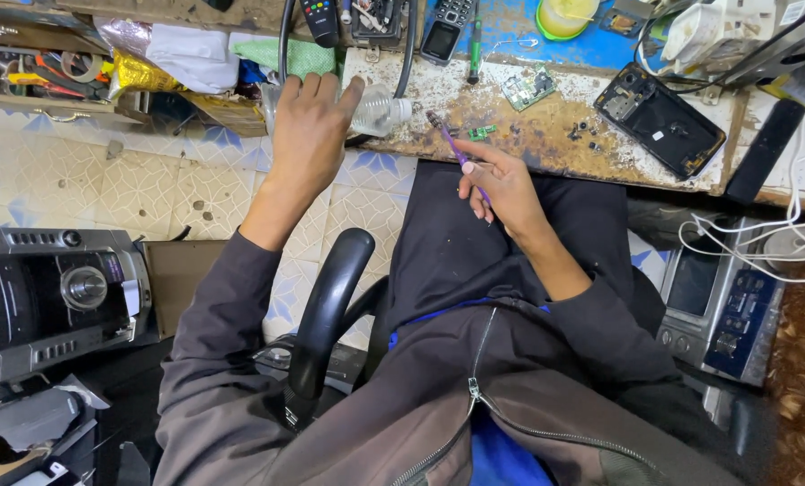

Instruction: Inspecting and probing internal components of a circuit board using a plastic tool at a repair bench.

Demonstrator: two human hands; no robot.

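1. Two hands at work. Left hand (310, 126) reaches fwd to a clear plastic bottle (377, 110) lying on its side at the workbench (546, 144) edge; fingers spread and curled over it, touching, prob. to steady it. Can't tell if grip is closed.
2. Right hand (501, 184) pinches a thin purple tool (454, 148) pen-style, tip pointing up-left toward the bench, held over the lap.
3. Bottle contents: looks empty/clear, not sure.
4. Small green circuit board (528, 87) and tiny green part (481, 132) lie flat on the bench, near the tool tip.
5. Opened phone (661, 120) lies back-up at right, insides exposed.
6. Yellow-green round lid/dish (562, 16) at top; contents unclear.
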